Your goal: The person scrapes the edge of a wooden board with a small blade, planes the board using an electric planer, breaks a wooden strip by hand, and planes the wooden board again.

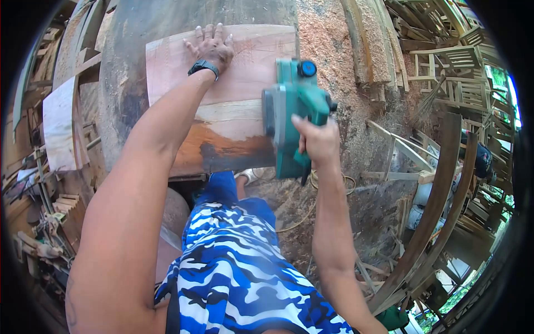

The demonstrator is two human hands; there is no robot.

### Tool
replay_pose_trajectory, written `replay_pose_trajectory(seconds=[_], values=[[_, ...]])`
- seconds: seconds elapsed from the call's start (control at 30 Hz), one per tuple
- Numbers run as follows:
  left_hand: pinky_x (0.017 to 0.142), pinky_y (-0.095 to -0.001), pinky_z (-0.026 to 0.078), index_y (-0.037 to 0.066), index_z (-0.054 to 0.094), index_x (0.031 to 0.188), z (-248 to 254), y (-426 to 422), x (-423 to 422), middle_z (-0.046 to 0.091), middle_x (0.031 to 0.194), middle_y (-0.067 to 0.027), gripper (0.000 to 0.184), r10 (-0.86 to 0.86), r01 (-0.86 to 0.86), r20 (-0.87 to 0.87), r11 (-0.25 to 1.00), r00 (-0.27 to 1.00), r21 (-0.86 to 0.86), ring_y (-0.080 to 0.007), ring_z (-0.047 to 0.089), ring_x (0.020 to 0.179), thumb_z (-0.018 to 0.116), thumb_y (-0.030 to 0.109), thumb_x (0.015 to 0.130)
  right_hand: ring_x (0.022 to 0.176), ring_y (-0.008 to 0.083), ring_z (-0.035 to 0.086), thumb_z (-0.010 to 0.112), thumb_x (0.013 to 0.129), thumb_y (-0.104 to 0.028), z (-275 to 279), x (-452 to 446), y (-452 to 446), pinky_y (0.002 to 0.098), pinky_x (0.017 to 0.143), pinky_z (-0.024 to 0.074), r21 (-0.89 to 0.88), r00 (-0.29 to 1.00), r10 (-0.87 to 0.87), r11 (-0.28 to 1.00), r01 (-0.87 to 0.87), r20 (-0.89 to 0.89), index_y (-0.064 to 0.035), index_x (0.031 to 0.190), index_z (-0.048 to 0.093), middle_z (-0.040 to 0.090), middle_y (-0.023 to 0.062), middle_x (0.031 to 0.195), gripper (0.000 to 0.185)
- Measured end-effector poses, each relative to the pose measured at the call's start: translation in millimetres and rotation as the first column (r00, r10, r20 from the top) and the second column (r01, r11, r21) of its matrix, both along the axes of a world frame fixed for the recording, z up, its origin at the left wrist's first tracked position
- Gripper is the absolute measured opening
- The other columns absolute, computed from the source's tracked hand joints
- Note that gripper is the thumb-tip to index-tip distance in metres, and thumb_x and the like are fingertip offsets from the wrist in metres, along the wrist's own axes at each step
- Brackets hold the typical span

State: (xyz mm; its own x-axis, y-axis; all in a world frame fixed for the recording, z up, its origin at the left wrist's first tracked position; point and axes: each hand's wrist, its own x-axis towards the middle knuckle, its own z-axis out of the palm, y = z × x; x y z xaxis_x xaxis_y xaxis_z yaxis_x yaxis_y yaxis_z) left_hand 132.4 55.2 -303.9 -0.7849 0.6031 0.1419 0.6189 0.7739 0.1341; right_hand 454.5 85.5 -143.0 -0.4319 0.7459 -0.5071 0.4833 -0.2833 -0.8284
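Note:
A wide wooden board (167, 67) lies on the worktable (125, 44). Its far part is pale pinkish bare wood, while the near part shows orange-brown and dark stained patches. My left hand (214, 49), with a dark watch on the wrist, rests flat on the far part, fingers spread. At the board's right end is a green electric planer (289, 142), slightly blurred and reaching past the edge. My right hand (321, 142) wraps round its rear handle, thumb on top. The planer's underside and the far side of my grip are hidden.
Wood shavings (322, 50) cover the floor right of the table, beside long planks (361, 44). A yellowish cord (300, 222) loops on the floor below the planer. Stacked chair frames (450, 67) and curved timbers (428, 217) stand at right. A pale panel (61, 128) leans at left.

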Motion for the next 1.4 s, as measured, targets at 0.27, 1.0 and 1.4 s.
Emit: replay_pose_trajectory(seconds=[0.27, 1.0, 1.4], values=[[0.119, -0.0671, 0.010, 0.022, 0.036, 0.156, 5.3, 0.9, 1.9, 0.031, 0.164, -0.0048, 0.062, 0.011, -0.012, -0.018, 1.000, 1.000, -0.029, -0.0315, 0.019, 0.154, 0.034, 0.052, 0.102, 0.047, 0.0082, 0.053, 0.077, 0.084, -0.011, -3.9, 146.5, -137.0, 0.0254, 0.045, 0.0403, 0.078, 0.988, -0.031, 0.997, 0.019, 0.153, -0.0038, 0.074, 0.062, 0.058, 0.0003, 0.057, 0.020], [0.119, -0.0682, 0.009, 0.021, 0.037, 0.156, 7.4, -2.8, 2.9, 0.032, 0.163, -0.0049, 0.063, -0.017, 0.017, -0.012, 1.000, 1.000, -0.021, -0.0323, 0.020, 0.153, 0.036, 0.052, 0.101, 0.050, 0.0107, 0.055, 0.079, 0.082, -0.018, -1.7, -16.1, 25.2, 0.0293, 0.046, 0.0430, -0.037, 1.000, 0.014, 0.999, -0.014, -0.001, -0.0018, 0.080, 0.066, 0.060, 0.0012, 0.061, 0.020], [0.120, -0.0659, 0.007, 0.020, 0.035, 0.157, 4.0, 0.0, 0.9, 0.028, 0.165, -0.0059, 0.065, -0.006, 0.006, 0.009, 1.000, 1.000, -0.006, -0.0325, 0.017, 0.154, 0.035, 0.053, 0.101, 0.055, 0.0100, 0.057, 0.081, 0.081, -0.014, -2.8, 131.5, -116.6, 0.0291, 0.053, 0.0445, -0.030, 0.982, -0.017, 0.999, 0.023, 0.190, -0.0037, 0.080, 0.065, 0.063, 0.0018, 0.062, 0.019]])
